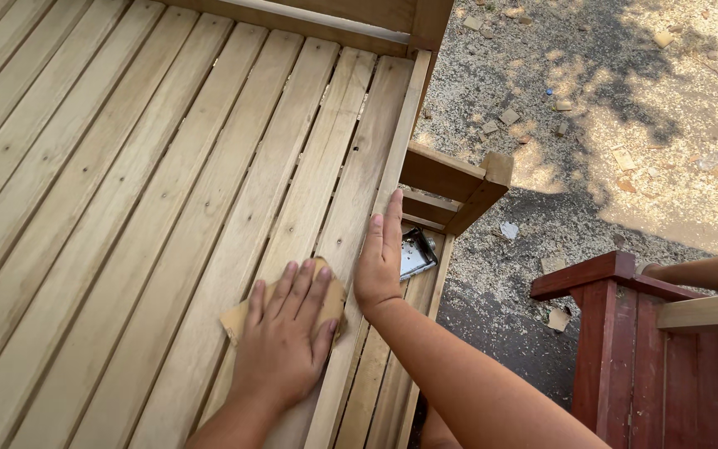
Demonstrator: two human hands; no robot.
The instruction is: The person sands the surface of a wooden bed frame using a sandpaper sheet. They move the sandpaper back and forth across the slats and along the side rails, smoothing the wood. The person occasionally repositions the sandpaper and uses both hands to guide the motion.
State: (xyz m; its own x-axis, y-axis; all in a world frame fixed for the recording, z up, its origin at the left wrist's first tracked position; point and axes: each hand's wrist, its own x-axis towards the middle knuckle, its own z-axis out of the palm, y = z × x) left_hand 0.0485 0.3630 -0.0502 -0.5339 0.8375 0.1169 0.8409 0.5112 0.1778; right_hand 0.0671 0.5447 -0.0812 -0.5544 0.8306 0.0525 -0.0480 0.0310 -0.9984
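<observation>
Nearest the camera, the left hand (280, 341) lies flat, fingers spread, pressing a tan sheet of sandpaper (243, 318) onto the pale wooden slats (126, 208); the sheet sticks out past the fingers on both sides. Just beside it, the right hand (380, 262) rests open on the frame's edge rail (392, 166), fingers straight and together, holding nothing. Beyond lies ground (625, 108) strewn with sawdust and chips.
</observation>
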